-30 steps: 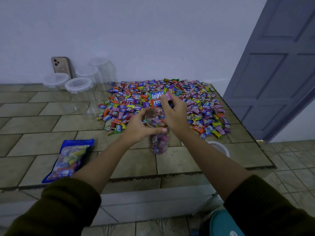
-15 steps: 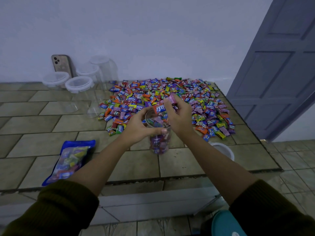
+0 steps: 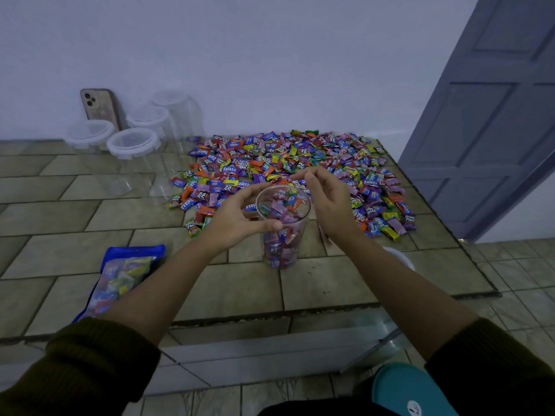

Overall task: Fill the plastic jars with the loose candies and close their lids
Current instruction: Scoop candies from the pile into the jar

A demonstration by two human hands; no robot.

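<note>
A clear plastic jar, open at the top and mostly full of wrapped candies, stands on the tiled surface in front of me. My left hand curls round its rim from the left. My right hand hovers just right of the rim, fingers loosely extended and holding nothing that I can see. A wide spread of loose candies in colourful wrappers lies behind the jar. A white lid lies partly hidden behind my right forearm.
Several closed clear jars stand at the back left by the wall, with a phone leaning behind them. A blue candy bag lies at the left. A grey door stands at the right, past the platform's edge.
My right hand held candies over the jar's mouth; the candies are now in the jar and the hand has drawn slightly right with its fingers loosened. The left hand stays on the rim.
</note>
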